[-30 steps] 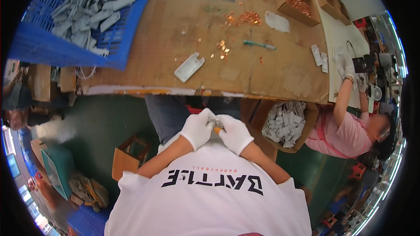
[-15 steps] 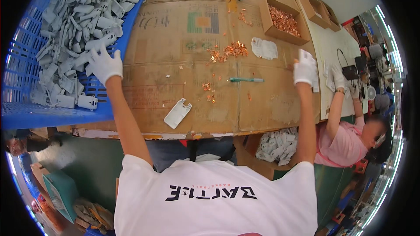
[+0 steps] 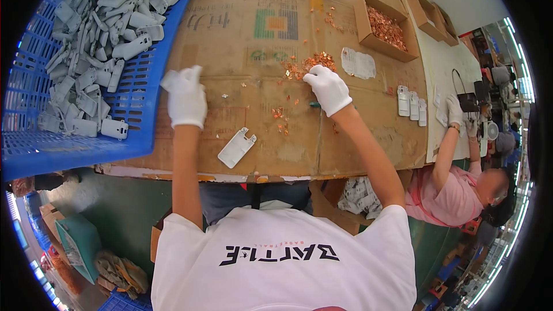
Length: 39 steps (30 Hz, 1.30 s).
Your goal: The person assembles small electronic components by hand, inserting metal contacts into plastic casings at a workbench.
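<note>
My left hand (image 3: pixel 187 99), in a white glove and slightly blurred, is over the cardboard just right of the blue basket (image 3: pixel 151 101). Its fingers are closed on a pale grey plastic casing (image 3: pixel 170 79), mostly hidden by the glove. My right hand (image 3: pixel 329 91), also gloved, reaches the near edge of a pile of small copper-coloured metal pieces (image 3: pixel 320 59). Its fingertips are pinched together; whatever is between them is too small to make out. Under that hand a teal pen (image 3: pixel 314 104) is mostly covered. One loose grey casing (image 3: pixel 237 148) lies near the front edge.
Many grey casings (image 3: pixel 109 17) fill the basket. A cardboard box (image 3: pixel 416 52) of copper pieces stands far right, near a flattened plastic bag (image 3: pixel 358 63). Three casings (image 3: pixel 414 105) lie in a row at right. Beyond them a co-worker's gloved hand (image 3: pixel 454 109) works at another table.
My left hand has come right, out of the basket, with a casing. My right hand has moved left from the table's right side to the copper pile, uncovering the row of casings.
</note>
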Tool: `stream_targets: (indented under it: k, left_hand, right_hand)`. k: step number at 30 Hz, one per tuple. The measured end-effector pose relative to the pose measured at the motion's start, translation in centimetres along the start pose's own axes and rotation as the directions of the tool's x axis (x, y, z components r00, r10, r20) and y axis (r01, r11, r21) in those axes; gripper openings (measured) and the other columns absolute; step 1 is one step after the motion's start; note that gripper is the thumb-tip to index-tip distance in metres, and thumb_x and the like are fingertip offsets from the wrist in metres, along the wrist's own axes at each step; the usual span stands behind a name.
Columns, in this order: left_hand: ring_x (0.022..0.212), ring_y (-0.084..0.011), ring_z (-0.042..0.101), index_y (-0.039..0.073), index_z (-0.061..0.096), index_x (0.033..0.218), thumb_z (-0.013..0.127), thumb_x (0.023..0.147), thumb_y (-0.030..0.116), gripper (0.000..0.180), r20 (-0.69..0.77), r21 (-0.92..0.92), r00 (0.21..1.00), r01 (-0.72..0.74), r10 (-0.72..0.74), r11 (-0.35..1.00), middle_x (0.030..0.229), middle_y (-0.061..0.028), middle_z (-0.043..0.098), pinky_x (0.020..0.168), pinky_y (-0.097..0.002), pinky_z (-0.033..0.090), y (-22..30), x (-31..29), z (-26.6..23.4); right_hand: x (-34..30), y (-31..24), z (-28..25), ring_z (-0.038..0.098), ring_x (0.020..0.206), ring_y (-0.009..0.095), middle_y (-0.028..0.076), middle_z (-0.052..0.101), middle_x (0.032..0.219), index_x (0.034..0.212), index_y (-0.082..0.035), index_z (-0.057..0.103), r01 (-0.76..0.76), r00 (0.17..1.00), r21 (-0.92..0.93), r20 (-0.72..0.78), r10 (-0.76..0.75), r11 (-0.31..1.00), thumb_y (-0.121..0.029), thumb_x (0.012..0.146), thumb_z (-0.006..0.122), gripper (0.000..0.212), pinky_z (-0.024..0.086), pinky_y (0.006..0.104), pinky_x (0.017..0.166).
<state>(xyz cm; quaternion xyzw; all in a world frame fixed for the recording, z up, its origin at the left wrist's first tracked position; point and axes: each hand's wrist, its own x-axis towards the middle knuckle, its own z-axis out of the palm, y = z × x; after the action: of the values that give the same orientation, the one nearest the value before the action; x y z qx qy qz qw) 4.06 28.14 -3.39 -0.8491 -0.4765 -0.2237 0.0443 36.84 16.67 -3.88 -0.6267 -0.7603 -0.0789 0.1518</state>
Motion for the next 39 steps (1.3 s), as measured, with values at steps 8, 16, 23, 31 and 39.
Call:
stream_targets:
  k: [8, 16, 23, 31, 39]
  left_hand:
    - [0.120, -0.0361, 0.048, 0.010, 0.059, 0.123, 0.069, 0.081, 0.012, 0.043, 0.093, -0.153, 0.995, 0.053, -0.039, 0.987, 0.132, -0.0142, 0.051, 0.099, -0.0449, 0.042, 2.9, -2.3, -4.3]
    - [0.119, -0.0335, 0.053, 0.019, 0.062, 0.123, 0.051, 0.085, 0.001, 0.043, 0.143, -0.261, 0.960, -0.199, 0.242, 0.945, 0.132, -0.0150, 0.055, 0.099, -0.0393, 0.045, -3.3, -0.4, -1.4]
    - [0.101, -0.0301, 0.063, 0.018, 0.068, 0.107, 0.067, 0.080, 0.023, 0.027, 0.370, -0.068, 0.925, 0.114, -0.081, 0.991, 0.111, -0.0092, 0.065, 0.086, -0.0401, 0.051, -3.8, -0.1, -2.3]
    - [0.090, -0.0357, 0.065, 0.005, 0.060, 0.098, 0.065, 0.089, 0.027, 0.024, 0.250, -0.512, 0.891, 0.454, -0.379, 0.729, 0.093, -0.0179, 0.068, 0.078, -0.0423, 0.050, 0.2, -3.6, -2.1]
    - [0.083, -0.0130, 0.066, 0.001, 0.062, 0.107, 0.071, 0.082, 0.017, 0.031, 0.377, -0.790, 0.810, 0.535, -0.450, 0.301, 0.091, -0.0099, 0.070, 0.072, -0.0286, 0.053, 4.7, -6.7, -5.6]
  right_hand:
    - [3.1, -1.0, -1.8, 0.062, 0.096, 0.032, 0.013, 0.060, 0.098, 0.088, -0.009, 0.062, -0.235, 0.915, 0.001, 0.337, 0.221, 0.972, -0.006, 0.085, 0.058, 0.007, 0.054, 0.0414, 0.079]
    - [2.6, -0.5, -2.1, 0.061, 0.099, 0.033, 0.014, 0.059, 0.100, 0.092, -0.005, 0.059, 0.052, 0.931, -0.105, 0.364, -0.010, 0.993, -0.004, 0.085, 0.055, 0.008, 0.054, 0.0432, 0.081]
    - [-0.3, -3.8, -4.2, 0.062, 0.085, 0.033, 0.011, 0.060, 0.089, 0.092, -0.010, 0.057, -0.157, 0.988, 0.293, 0.033, 0.154, 0.943, -0.005, 0.077, 0.062, 0.017, 0.052, 0.0418, 0.073]
    - [2.3, -17.3, -2.1, 0.068, 0.075, 0.016, 0.009, 0.067, 0.083, 0.096, -0.004, 0.065, -0.091, 0.952, 0.819, -0.096, 0.292, 0.567, 0.003, 0.077, 0.065, 0.021, 0.053, 0.0267, 0.071]
    - [3.4, -20.1, -0.8, 0.062, 0.081, 0.029, 0.009, 0.061, 0.089, 0.091, -0.007, 0.065, -0.036, 0.901, 0.718, -0.277, 0.334, 0.695, 0.002, 0.075, 0.064, 0.018, 0.050, 0.0376, 0.069]
